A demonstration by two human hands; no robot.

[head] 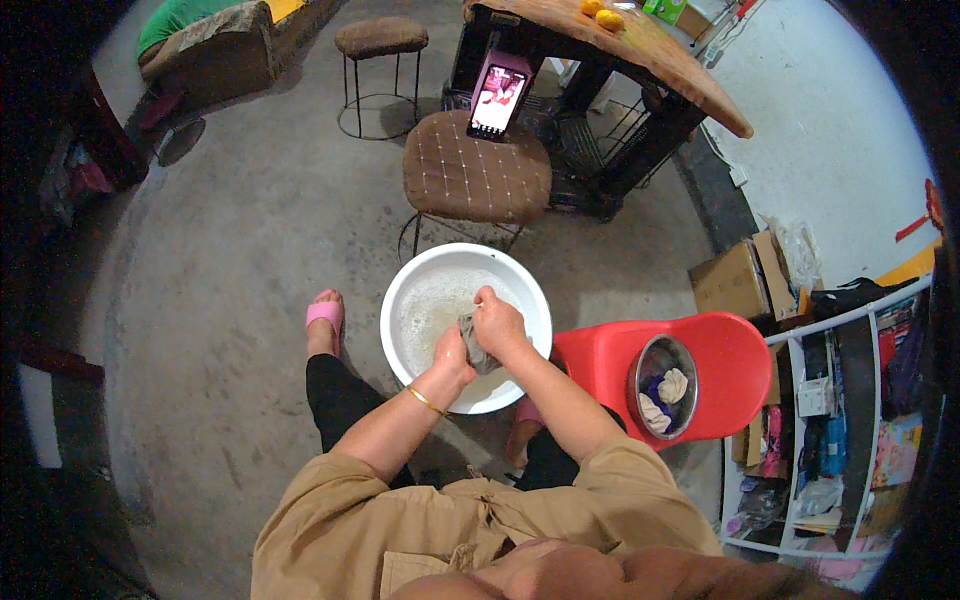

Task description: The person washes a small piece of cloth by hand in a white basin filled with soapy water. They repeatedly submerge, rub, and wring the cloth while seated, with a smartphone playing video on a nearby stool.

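My left hand [452, 355] and my right hand [498, 324] both grip a bunched grey cloth [475, 346]. They hold it over a white enamel-like basin [397, 343] of sudsy, cloudy water [431, 307]. The hands are close together, the right one a little farther from me. Much of the cloth is hidden by my fingers. On a red plastic chair [731, 367] to the right sits a metal bowl [657, 346]. Inside the bowl lie wrung beige cloths [673, 386] and a dark purple cloth [654, 391].
A brown padded stool [472, 169] with a lit phone [498, 97] propped on it stands beyond the basin. Behind it is a wooden table [675, 64]. Cardboard boxes [727, 281] and a white shelf unit [791, 442] line the right side. Another stool [381, 37] stands farther back.
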